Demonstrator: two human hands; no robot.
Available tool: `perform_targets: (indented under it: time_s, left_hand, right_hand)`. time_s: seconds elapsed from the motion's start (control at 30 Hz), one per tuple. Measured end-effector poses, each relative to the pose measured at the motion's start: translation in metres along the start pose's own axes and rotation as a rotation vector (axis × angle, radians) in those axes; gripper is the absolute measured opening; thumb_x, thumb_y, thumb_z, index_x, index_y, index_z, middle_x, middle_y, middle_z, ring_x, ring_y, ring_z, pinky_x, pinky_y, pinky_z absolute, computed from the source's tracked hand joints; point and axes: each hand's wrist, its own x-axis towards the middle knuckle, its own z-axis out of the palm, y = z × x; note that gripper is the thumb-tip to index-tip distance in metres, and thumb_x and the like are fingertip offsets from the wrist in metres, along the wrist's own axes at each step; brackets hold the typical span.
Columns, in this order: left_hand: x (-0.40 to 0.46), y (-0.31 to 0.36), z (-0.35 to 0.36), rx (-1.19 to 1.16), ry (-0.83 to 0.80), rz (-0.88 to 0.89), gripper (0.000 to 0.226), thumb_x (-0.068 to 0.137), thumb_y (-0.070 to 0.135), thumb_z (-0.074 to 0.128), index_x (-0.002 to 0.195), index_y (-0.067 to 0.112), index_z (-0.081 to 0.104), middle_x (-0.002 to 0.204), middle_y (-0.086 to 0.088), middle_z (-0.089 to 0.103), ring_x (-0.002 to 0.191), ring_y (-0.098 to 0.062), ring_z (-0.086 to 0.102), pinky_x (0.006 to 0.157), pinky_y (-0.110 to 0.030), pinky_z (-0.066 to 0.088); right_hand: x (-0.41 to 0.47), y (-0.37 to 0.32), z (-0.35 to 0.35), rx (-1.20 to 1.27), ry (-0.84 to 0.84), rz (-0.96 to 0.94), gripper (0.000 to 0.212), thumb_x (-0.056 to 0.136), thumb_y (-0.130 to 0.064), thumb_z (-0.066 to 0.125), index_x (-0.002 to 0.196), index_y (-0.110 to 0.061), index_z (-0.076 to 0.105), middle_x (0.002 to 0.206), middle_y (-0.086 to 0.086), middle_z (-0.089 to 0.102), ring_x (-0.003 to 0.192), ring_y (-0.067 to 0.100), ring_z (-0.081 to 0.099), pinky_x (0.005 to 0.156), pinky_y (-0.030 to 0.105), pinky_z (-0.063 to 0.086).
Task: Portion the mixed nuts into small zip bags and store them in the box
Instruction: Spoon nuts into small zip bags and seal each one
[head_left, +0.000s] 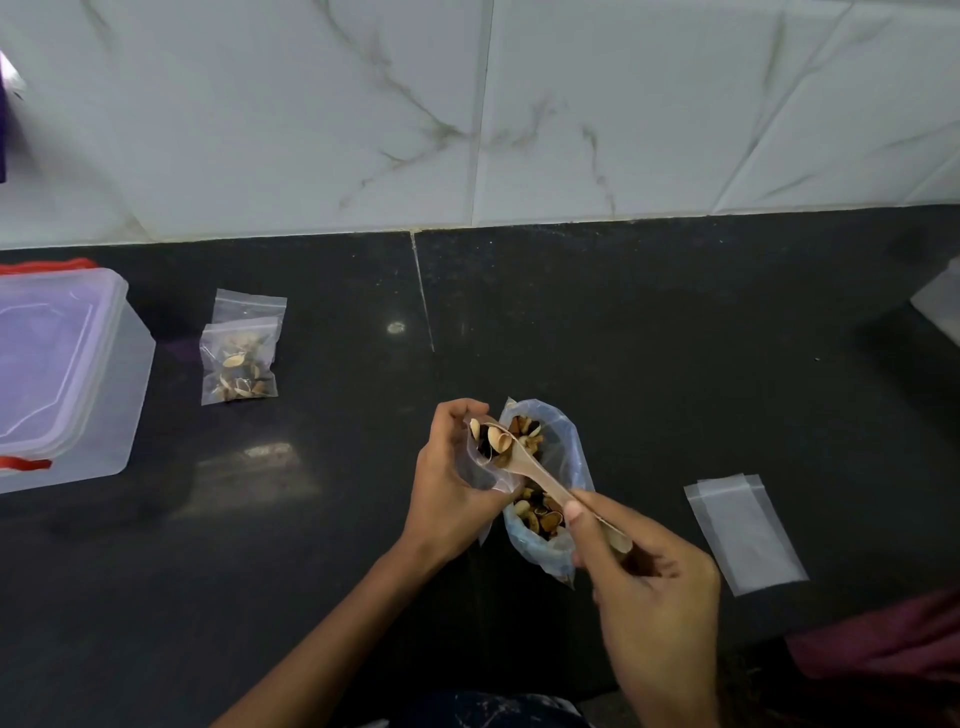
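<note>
mixed nuts (537, 512) are sitting mid-counter in an open bag, left hand (451, 480) pinching a small zip bag (480, 467), right hand (644, 582) gripping a spoon (524, 467), box (62, 374) standing at nine o'clock, filled bag (239, 364) at ten, empty bags (743, 530) at three.

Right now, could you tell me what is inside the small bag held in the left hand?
The spoon tips nuts into the small bag: a pale shell and dark pieces show at its mouth. The left hand hides the bag's bottom.
</note>
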Motion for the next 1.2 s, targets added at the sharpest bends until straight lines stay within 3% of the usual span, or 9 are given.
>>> perform_targets:
  time_s: [0.1,0.27,0.4,0.63,0.73,0.87,0.93,1.03,1.2]
  left_hand:
    - [0.000,0.002,0.000,0.006,0.003,0.011,0.063,0.065,-0.010,0.078,0.110,0.019,0.045,0.095,0.011,0.062,0.088,-0.004,0.063,0.080,-0.013,0.048]
    - [-0.001,0.001,0.000,0.003,-0.015,0.009,0.067,0.063,-0.012,0.079,0.112,0.017,0.044,0.098,0.010,0.063,0.088,-0.007,0.065,0.076,-0.016,0.051]
    - [-0.002,0.001,0.000,0.012,0.003,0.003,0.065,0.063,0.003,0.081,0.112,0.024,0.045,0.096,0.004,0.063,0.088,-0.016,0.065,0.076,-0.021,0.052]
    - [-0.002,0.001,-0.001,0.045,0.022,-0.019,0.064,0.067,-0.003,0.081,0.113,0.020,0.044,0.100,0.013,0.061,0.090,-0.007,0.063,0.075,-0.015,0.050]
    - [-0.001,-0.006,-0.004,0.042,0.033,-0.067,0.062,0.070,-0.001,0.080,0.115,0.020,0.043,0.101,0.013,0.061,0.092,-0.006,0.062,0.078,-0.019,0.052]
    - [0.002,-0.015,-0.003,0.011,0.044,-0.149,0.061,0.069,-0.003,0.079,0.114,0.020,0.044,0.099,0.006,0.062,0.092,-0.007,0.064,0.079,-0.025,0.055]
    - [0.007,-0.017,0.000,0.008,0.005,-0.174,0.061,0.070,-0.003,0.078,0.115,0.018,0.044,0.101,0.005,0.062,0.094,-0.007,0.064,0.080,-0.027,0.056]
    - [0.011,-0.017,0.003,0.016,-0.035,-0.190,0.059,0.070,-0.008,0.076,0.115,0.010,0.044,0.102,0.005,0.059,0.093,0.002,0.063,0.074,-0.016,0.053]
    - [0.013,-0.021,0.003,-0.002,-0.058,-0.222,0.052,0.072,-0.011,0.072,0.112,0.009,0.046,0.105,0.004,0.059,0.094,0.002,0.063,0.074,-0.016,0.053]
  right_hand:
    - [0.000,0.008,0.005,-0.157,0.032,-0.213,0.026,0.083,-0.051,0.057,0.093,-0.032,0.070,0.072,-0.018,0.069,0.065,0.001,0.066,0.052,0.017,0.054]
    - [0.000,0.015,0.007,-0.336,0.025,-0.408,0.027,0.082,-0.036,0.058,0.096,-0.019,0.074,0.063,-0.012,0.064,0.049,0.003,0.056,0.041,0.021,0.047]
    - [-0.001,0.018,0.009,-0.389,0.027,-0.500,0.025,0.082,-0.029,0.061,0.095,-0.013,0.075,0.062,-0.008,0.065,0.046,0.002,0.054,0.041,0.019,0.046]
    - [0.001,0.019,0.007,-0.288,0.113,-0.488,0.021,0.081,-0.024,0.066,0.094,-0.008,0.073,0.071,-0.007,0.069,0.054,0.001,0.062,0.045,0.014,0.049]
    - [0.015,0.031,-0.002,-0.364,0.188,-0.422,0.018,0.076,-0.010,0.073,0.092,-0.003,0.071,0.072,-0.004,0.068,0.057,-0.002,0.063,0.049,0.010,0.050]
    - [0.031,0.065,0.004,-0.552,0.106,-0.305,0.014,0.072,-0.002,0.078,0.085,-0.004,0.075,0.061,-0.002,0.066,0.049,0.002,0.060,0.042,0.019,0.051]
    - [0.035,0.076,0.013,-0.604,0.067,-0.317,0.007,0.074,-0.003,0.077,0.080,-0.005,0.074,0.055,-0.004,0.063,0.044,0.002,0.055,0.039,0.017,0.048]
    - [0.039,0.080,0.023,-0.664,0.048,-0.343,0.008,0.074,-0.002,0.077,0.071,-0.008,0.072,0.047,-0.006,0.053,0.038,-0.001,0.041,0.038,0.009,0.034]
    - [0.039,0.084,0.023,-0.631,-0.009,-0.358,0.016,0.078,-0.003,0.074,0.066,-0.011,0.068,0.046,-0.008,0.050,0.036,0.004,0.045,0.034,0.019,0.042]
